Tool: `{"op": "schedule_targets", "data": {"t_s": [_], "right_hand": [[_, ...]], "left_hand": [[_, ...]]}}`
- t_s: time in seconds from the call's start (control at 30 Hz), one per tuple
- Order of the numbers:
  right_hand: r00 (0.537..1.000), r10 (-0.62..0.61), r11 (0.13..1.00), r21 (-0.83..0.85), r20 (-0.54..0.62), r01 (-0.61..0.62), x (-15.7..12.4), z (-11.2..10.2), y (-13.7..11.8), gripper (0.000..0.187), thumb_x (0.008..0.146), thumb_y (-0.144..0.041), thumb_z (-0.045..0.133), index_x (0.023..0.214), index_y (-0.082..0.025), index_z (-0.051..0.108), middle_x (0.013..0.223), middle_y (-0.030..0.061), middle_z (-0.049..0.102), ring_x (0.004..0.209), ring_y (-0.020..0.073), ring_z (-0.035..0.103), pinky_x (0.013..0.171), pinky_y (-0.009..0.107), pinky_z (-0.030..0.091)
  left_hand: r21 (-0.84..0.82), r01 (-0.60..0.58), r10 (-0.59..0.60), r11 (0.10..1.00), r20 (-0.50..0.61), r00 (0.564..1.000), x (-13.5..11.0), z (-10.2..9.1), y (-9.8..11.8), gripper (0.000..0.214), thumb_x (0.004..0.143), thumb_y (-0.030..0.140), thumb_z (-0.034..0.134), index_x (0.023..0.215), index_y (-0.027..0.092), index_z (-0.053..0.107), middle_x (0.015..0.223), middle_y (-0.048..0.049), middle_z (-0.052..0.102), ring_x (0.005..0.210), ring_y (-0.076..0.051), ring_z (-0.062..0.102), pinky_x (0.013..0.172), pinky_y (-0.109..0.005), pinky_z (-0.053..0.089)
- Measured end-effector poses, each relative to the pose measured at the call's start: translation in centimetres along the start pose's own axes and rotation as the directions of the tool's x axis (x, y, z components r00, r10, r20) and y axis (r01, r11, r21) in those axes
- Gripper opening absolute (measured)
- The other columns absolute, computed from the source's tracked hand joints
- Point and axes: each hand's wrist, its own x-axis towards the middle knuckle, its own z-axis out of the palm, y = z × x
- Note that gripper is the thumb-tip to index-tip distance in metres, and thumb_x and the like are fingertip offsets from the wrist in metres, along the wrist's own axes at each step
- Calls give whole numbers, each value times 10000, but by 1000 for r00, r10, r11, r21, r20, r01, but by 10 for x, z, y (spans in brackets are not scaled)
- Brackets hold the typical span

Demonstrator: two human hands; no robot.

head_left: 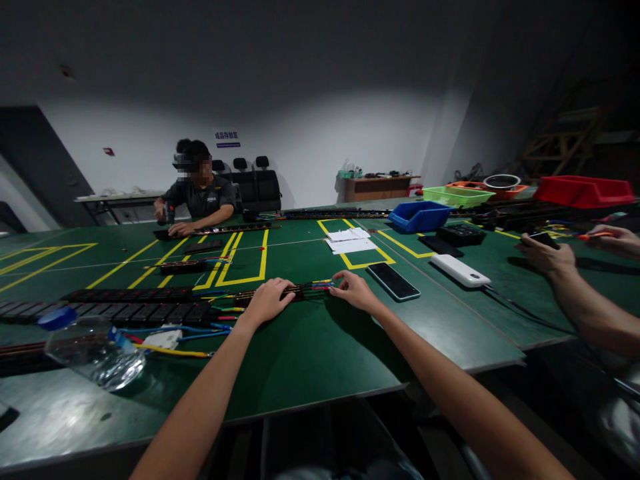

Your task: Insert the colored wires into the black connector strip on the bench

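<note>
Dark wired strip (300, 291), slim, with coloured wires (321, 285) at its right end; located on the green counter (320, 373), directly before the wearer, between the two hands. Left hand (269, 302): laid over the strip's left portion, fingers curved down onto it; the area is dim and small, so whether they grip or merely rest cannot be told. Right hand (356, 291): thumb and forefinger pinched on the wires. To the right, a phone (394, 281), screen up; beyond it, a white power bank (460, 271) with a dark cable. Farther back, white papers (351, 241) and a blue bin (419, 217). To the left, rows of black blocks (135, 311), and near them a clear bottle (95, 353) with a blue cap. Across the counter, one co-worker (207, 197) in a dark shirt, bent over a long strip; at far right, another person's hands (550, 257), one holding a dark object.
</note>
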Motion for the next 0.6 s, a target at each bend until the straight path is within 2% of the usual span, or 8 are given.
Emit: {"op": "schedule_targets", "data": {"t_s": [0.33, 0.43, 0.53, 0.6], "right_hand": [[1000, 10, 998, 57, 11, -11, 0, 0, 0, 361, 760, -361, 776, 1049, -178, 660, 704, -23, 652, 641, 149, 595, 576, 246, 396], [995, 88, 974, 206, 42, -95, 0, -5, -8, 400, 745, -319, 782, 1089, -151, 664, 685, -33, 627, 580, 115, 538, 529, 226, 369], [967, 223, 870, 423, 121, -253, -1, -11, -17, 416, 805, -308, 713, 1180, -132, 667, 659, -46, 580, 492, 80, 447, 453, 208, 297], [955, 263, 815, 497, 138, -296, -1, -14, -22, 389, 815, -276, 692, 1172, -123, 686, 607, -54, 537, 477, 74, 424, 432, 196, 258]], "left_hand": [[-10, 7, -7, 1000, 8, 1000, 1, 0, 0, 324, 1014, 423, 492, 1201, 223, 665, 1188, -75, 696, 1086, -248, 644, 951, -394, 513], [-3, -3, 3, 1000, -6, 1000, 1, 2, -2, 320, 1013, 422, 493, 1196, 224, 666, 1189, -77, 697, 1096, -253, 642, 963, -398, 506], [-5, -12, 11, 1000, -15, 1000, 1, 3, -3, 320, 1016, 421, 487, 1195, 225, 666, 1185, -74, 699, 1098, -254, 643, 965, -397, 504], [-10, -10, 10, 1000, -12, 1000, 1, 4, -4, 323, 1019, 426, 482, 1196, 227, 664, 1185, -71, 698, 1098, -253, 643, 958, -397, 505]]}}
